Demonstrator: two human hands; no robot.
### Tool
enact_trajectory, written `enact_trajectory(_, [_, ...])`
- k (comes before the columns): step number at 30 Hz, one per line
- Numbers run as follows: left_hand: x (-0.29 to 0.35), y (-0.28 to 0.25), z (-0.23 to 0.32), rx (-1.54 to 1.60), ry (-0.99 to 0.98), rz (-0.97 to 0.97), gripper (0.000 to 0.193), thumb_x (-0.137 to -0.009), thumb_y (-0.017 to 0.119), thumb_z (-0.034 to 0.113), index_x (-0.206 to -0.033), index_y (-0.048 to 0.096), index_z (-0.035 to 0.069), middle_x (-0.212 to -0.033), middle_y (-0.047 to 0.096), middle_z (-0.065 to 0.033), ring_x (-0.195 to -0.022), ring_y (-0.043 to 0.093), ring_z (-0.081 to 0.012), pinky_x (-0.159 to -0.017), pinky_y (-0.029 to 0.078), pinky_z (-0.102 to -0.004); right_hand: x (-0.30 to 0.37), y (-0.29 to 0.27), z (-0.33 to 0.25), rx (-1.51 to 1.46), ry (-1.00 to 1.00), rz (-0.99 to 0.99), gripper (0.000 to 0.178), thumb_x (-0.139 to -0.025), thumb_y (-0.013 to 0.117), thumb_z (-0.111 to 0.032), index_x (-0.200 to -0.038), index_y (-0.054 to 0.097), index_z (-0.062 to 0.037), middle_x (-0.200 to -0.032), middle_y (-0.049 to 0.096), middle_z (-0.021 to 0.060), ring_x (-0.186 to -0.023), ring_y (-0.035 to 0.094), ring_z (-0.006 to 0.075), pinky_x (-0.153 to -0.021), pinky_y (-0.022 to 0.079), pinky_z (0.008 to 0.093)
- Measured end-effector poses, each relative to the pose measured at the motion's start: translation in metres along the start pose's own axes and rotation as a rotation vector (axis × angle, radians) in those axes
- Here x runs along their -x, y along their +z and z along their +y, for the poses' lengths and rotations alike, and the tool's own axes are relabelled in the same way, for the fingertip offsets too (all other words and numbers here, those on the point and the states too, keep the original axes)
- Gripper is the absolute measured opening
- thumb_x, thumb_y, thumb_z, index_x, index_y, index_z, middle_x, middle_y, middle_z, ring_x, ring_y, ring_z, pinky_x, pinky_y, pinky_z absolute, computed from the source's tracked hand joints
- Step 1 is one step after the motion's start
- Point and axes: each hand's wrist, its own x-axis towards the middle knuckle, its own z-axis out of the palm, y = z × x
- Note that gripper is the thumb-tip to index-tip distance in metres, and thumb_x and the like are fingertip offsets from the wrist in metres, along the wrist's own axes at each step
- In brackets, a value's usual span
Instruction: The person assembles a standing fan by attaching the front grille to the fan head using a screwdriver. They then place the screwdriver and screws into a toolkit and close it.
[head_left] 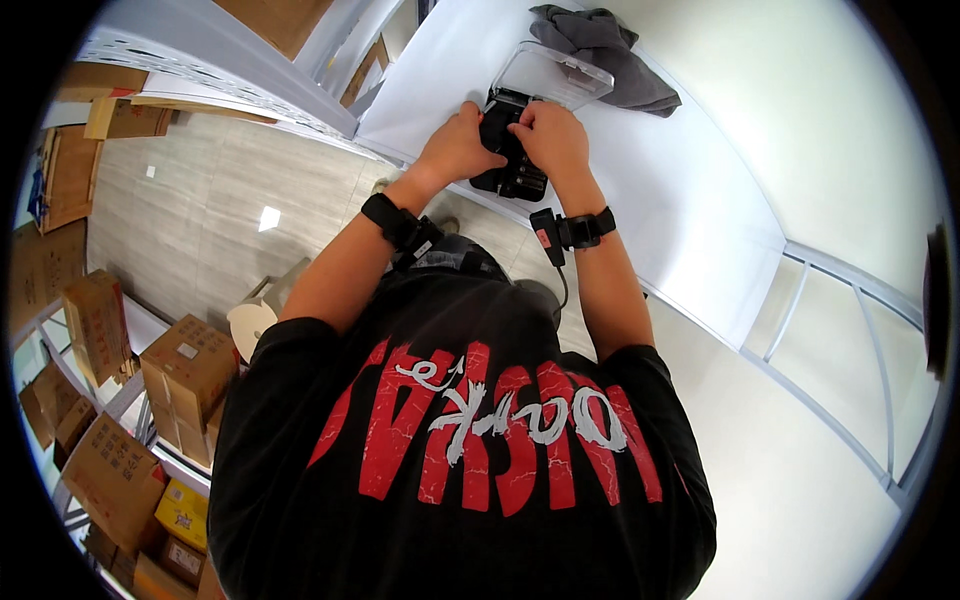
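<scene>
A black case (523, 183) with molded slots and a clear lid (556, 76) lies on a white tabletop, its lid swung up on the far side. Small parts sit in slots at its near end, too small to name. My left hand (460, 150) grips the case's left side, thumb laid across the inside. Over the right half of the case, my right hand (553, 140) has its fingers curled in a pinch at the inside. Whatever lies between those fingertips is hidden.
A crumpled dark grey cloth (625, 70) lies behind the lid. Metal shelving (270, 85) rises at the left of the white table (680, 220). Cardboard boxes (182, 375) fill racks at the lower left. Black straps with small devices (398, 226) circle both wrists.
</scene>
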Motion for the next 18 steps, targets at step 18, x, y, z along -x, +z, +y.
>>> enact_trajectory(18, [0.000, 0.004, 0.000, -0.023, 0.019, 0.071, 0.070, -0.069, 0.087, 0.039, -0.112, 0.047, 0.000, -0.102, 0.066, -0.0219, -0.096, 0.067, -0.0409, -0.082, 0.053, -0.0426, 0.003, -0.001, -0.009, 0.079, 0.058, 0.007, 0.029, -0.079, 0.079, -0.036, -0.080, 0.072, -0.0087, -0.086, 0.071, 0.0111, -0.083, 0.068, 0.0333, -0.070, 0.053, 0.0444])
